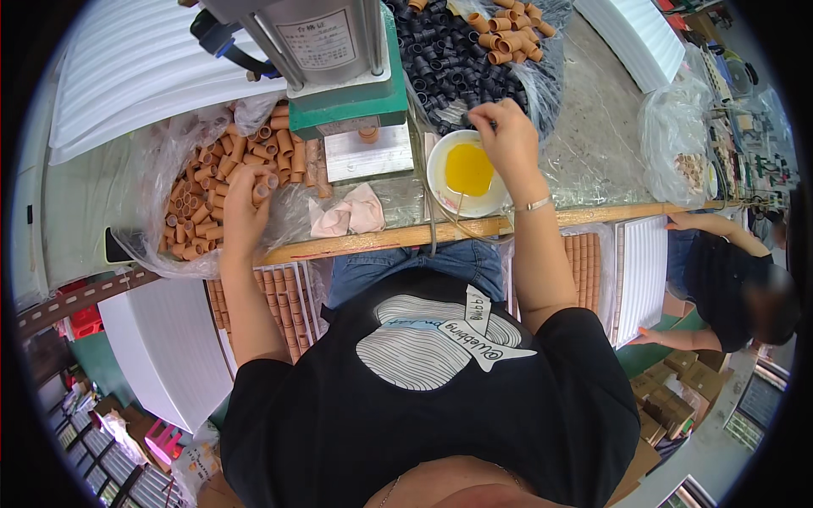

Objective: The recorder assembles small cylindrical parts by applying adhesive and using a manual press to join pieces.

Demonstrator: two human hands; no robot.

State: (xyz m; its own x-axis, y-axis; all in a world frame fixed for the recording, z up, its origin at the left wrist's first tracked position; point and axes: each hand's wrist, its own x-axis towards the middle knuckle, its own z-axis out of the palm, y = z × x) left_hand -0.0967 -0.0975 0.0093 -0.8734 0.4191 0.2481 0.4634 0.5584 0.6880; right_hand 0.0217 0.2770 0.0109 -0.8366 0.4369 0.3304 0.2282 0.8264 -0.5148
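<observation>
My left hand [245, 207] is closed around a short orange-brown tube [264, 183], at the edge of a heap of similar tubes [196, 203] in a clear plastic bag. My right hand [511, 144] is up over the rim of a white bowl [435, 176] with yellow liquid [468, 168] in it. Its fingers are pinched together; what they hold is too small to make out against the dark pile behind. Between my hands stands a press with a green block [351, 113], a brown piece [367, 135] under it and a metal block [366, 158] below.
Black plastic fittings [440, 63] lie heaped behind the bowl, with orange-brown pieces [511, 34] on top. A crumpled pink cloth [349, 212] rests near the wooden table edge [364, 245]. White ribbed trays [161, 72] lie at far left. At right, another person [720, 279] holds a white tray [639, 271].
</observation>
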